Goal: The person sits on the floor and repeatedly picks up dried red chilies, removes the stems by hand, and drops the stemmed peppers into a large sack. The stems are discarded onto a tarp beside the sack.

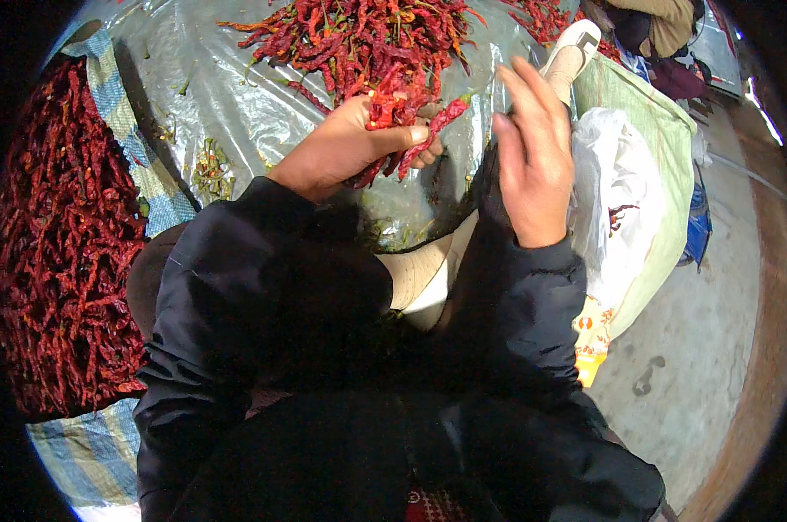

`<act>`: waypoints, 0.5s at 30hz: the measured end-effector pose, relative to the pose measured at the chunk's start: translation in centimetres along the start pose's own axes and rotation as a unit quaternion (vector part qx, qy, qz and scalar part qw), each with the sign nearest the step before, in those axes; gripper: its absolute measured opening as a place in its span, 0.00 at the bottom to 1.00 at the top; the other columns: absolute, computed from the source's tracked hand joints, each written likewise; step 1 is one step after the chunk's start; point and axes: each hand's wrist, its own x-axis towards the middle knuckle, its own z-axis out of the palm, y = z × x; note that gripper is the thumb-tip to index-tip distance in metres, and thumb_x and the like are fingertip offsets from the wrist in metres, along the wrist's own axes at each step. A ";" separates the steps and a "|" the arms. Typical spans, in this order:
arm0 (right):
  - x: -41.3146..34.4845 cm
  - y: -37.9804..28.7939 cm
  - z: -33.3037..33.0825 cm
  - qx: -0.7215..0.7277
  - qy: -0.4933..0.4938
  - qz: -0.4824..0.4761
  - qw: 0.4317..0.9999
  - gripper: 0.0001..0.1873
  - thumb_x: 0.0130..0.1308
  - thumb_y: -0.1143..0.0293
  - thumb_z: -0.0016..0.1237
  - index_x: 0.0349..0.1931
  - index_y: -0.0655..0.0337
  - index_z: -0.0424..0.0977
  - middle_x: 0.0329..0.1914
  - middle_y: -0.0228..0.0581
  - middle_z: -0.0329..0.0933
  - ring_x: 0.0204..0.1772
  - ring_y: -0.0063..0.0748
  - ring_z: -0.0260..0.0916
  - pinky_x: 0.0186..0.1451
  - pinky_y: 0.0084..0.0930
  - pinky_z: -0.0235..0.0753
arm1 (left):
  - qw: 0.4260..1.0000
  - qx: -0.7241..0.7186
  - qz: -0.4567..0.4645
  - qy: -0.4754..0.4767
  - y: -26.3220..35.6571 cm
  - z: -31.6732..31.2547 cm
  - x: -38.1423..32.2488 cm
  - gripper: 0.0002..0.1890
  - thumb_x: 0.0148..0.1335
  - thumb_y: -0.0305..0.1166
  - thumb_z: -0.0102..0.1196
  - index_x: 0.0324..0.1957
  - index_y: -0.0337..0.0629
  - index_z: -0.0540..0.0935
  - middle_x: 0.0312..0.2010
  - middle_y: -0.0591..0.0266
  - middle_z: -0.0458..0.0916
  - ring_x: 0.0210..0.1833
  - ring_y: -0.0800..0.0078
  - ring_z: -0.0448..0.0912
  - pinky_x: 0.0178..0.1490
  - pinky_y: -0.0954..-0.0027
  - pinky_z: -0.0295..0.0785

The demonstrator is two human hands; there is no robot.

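My left hand (360,140) holds a bunch of dried red chili peppers (393,117), its thumb pressed over them. One wrinkled chili (437,127) with a green stem end slants out across the fingers. To the right, my right hand (533,156) is raised with its fingers apart and nothing in it. Beyond the left hand lies a heap of dried red chilies (360,46), many with stems on. The heap rests on a clear plastic sheet (236,85), where a small scatter of plucked stems and seeds (212,171) also lies.
A blue-and-beige striped woven sack (122,124) full of dried red chilies (73,261) stands at left. At right are a pale green sack (667,150), a white plastic bag (615,169) and concrete floor (680,385). A shoe (573,46) and another person (667,26) appear at the upper right.
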 end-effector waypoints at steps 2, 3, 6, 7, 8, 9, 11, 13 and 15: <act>1.2 0.0 0.0 -0.005 -0.078 -0.061 0.995 0.17 0.57 0.84 0.48 0.48 0.63 0.73 0.46 0.42 0.74 0.43 0.43 0.74 0.44 0.28 0.75 | 1.000 0.004 0.001 -0.030 0.2 0.2 -0.1 0.17 0.64 0.30 0.52 0.53 0.35 0.74 0.35 0.63 0.81 0.38 0.77 0.78 0.40 0.75 0.71; 1.4 0.2 -0.3 -0.014 -0.115 -0.051 0.992 0.15 0.57 0.83 0.49 0.46 0.64 0.74 0.44 0.42 0.74 0.43 0.43 0.75 0.44 0.28 0.75 | 0.998 0.039 0.019 -0.034 -0.1 0.1 0.0 0.16 0.64 0.30 0.52 0.52 0.34 0.74 0.35 0.64 0.81 0.37 0.77 0.78 0.40 0.75 0.71; 1.3 0.4 -1.2 -0.022 -0.192 -0.026 0.981 0.07 0.56 0.79 0.51 0.36 0.63 0.76 0.36 0.39 0.73 0.41 0.41 0.75 0.42 0.28 0.75 | 0.995 0.073 0.062 -0.036 -1.1 0.1 0.6 0.09 0.65 0.29 0.51 0.43 0.34 0.77 0.31 0.65 0.79 0.33 0.79 0.76 0.37 0.74 0.71; 1.0 0.1 -0.9 -0.034 -0.188 -0.061 0.980 0.05 0.56 0.79 0.50 0.33 0.61 0.75 0.35 0.38 0.72 0.39 0.40 0.75 0.39 0.29 0.75 | 0.994 0.082 0.059 -0.042 -1.1 0.1 0.5 0.08 0.65 0.29 0.51 0.41 0.34 0.77 0.30 0.66 0.79 0.32 0.79 0.75 0.36 0.74 0.71; 0.8 -0.4 -0.3 -0.046 -0.184 -0.097 0.977 0.03 0.55 0.78 0.48 0.31 0.60 0.74 0.33 0.36 0.70 0.38 0.39 0.74 0.37 0.30 0.75 | 0.993 0.092 0.056 -0.048 -1.1 -0.1 0.3 0.07 0.65 0.28 0.51 0.39 0.34 0.77 0.28 0.66 0.78 0.30 0.80 0.75 0.35 0.74 0.71; 0.7 -0.8 -0.1 -0.065 -0.180 -0.130 0.973 0.02 0.55 0.77 0.47 0.28 0.59 0.73 0.31 0.35 0.68 0.36 0.38 0.73 0.35 0.31 0.75 | 0.992 0.099 0.057 -0.061 -1.1 0.0 0.4 0.06 0.65 0.28 0.51 0.37 0.35 0.76 0.27 0.66 0.78 0.29 0.80 0.74 0.34 0.74 0.71; 0.2 -1.0 0.3 -0.093 -0.165 -0.129 0.973 0.02 0.53 0.75 0.50 0.26 0.57 0.71 0.28 0.35 0.67 0.35 0.37 0.72 0.33 0.30 0.73 | 0.990 0.129 0.053 -0.028 -1.3 0.3 0.5 0.05 0.65 0.28 0.52 0.35 0.35 0.76 0.25 0.67 0.77 0.26 0.80 0.74 0.32 0.75 0.71; -0.3 -1.4 0.8 -0.101 -0.163 -0.100 0.976 0.03 0.52 0.73 0.52 0.26 0.58 0.72 0.28 0.35 0.68 0.34 0.37 0.72 0.33 0.31 0.74 | 0.988 0.140 0.064 0.004 -1.2 0.4 0.4 0.05 0.64 0.28 0.52 0.35 0.36 0.77 0.25 0.67 0.77 0.26 0.81 0.74 0.31 0.76 0.70; -1.5 -1.5 2.4 -0.047 -0.087 -0.006 0.995 0.03 0.56 0.73 0.53 0.28 0.59 0.73 0.24 0.36 0.72 0.26 0.35 0.72 0.29 0.32 0.72 | 0.992 0.120 0.028 0.031 -0.3 0.5 0.3 0.05 0.65 0.27 0.51 0.36 0.36 0.77 0.25 0.65 0.78 0.25 0.79 0.75 0.31 0.75 0.71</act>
